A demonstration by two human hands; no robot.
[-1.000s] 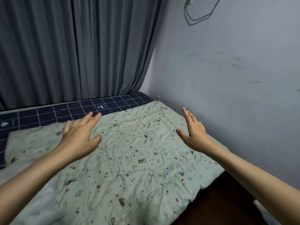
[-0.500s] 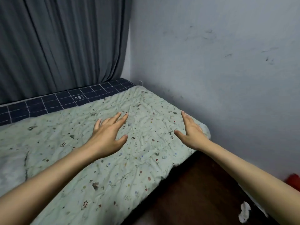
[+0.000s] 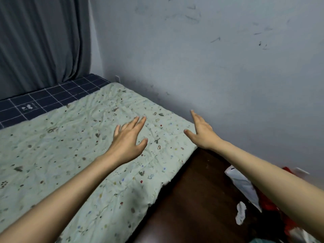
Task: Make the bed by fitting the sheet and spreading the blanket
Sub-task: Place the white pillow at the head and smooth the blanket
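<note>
A pale green blanket point(image 3: 73, 148) with small flower prints lies spread and wrinkled over the bed. Beyond its far edge shows a dark blue checked sheet point(image 3: 52, 100). My left hand point(image 3: 128, 140) hovers flat, fingers straight and spread, over the blanket near its right end. My right hand point(image 3: 201, 133) is held out with straight fingers over the blanket's right corner, close to the wall. Neither hand holds anything.
A grey-blue wall point(image 3: 210, 67) runs along the bed's right end, and a grey curtain point(image 3: 40, 42) hangs behind. Dark wooden floor point(image 3: 192, 199) lies beside the bed. White plastic point(image 3: 243, 185), crumpled paper point(image 3: 241, 213) and red items point(image 3: 270, 206) clutter the floor at right.
The view has swung right and down along the bed. Both hands stay open and have travelled toward the blanket's right corner by the wall. Floor clutter has come into view.
</note>
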